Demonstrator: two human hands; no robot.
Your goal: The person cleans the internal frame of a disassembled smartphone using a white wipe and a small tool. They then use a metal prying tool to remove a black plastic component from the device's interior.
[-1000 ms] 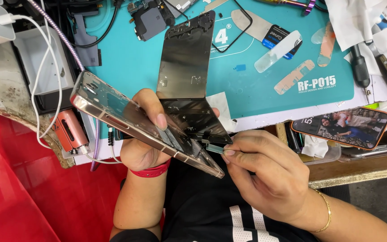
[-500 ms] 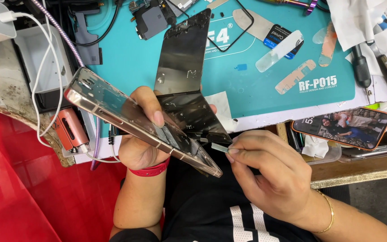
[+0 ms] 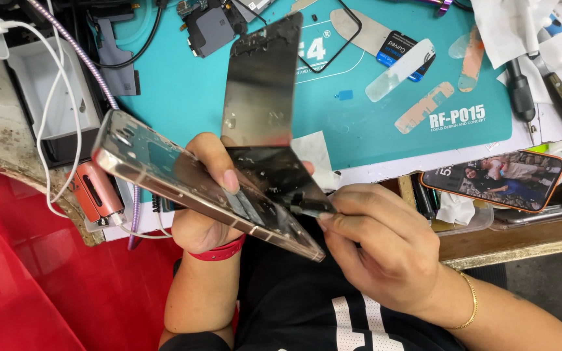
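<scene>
In the head view, the left hand [image 3: 206,201] grips a phone frame [image 3: 183,179] from below, the thumb lying on its inner side, and holds it tilted above the lap. A dark screen panel [image 3: 261,97] stands up from the frame. The right hand [image 3: 385,250] pinches a small dark tool [image 3: 310,207] whose tip touches the panel's lower edge, over the teal mat [image 3: 359,130].

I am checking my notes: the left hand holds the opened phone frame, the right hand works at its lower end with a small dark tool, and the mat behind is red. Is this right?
Not quite: in the head view the mat is teal, not red. The rest holds: the left hand grips the phone frame, and the right hand works with the small dark tool.
</scene>
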